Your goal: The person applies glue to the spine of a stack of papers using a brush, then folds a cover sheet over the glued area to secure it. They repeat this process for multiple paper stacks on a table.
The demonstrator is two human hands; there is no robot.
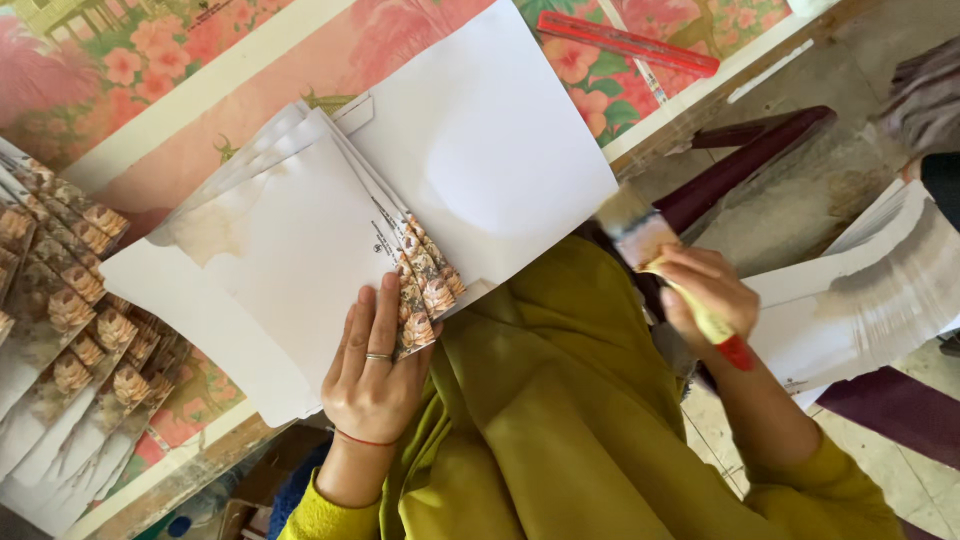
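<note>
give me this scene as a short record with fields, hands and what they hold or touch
left hand: flat on a fanned stack of white sheets with printed edges
right hand: gripping a paintbrush with yellow handle, held off the table edge
table: pink floral cover
red ruler: at the table's far edge
more fanned sheets: to the left

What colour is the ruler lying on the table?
The ruler is red, seen best in the head view.
</note>
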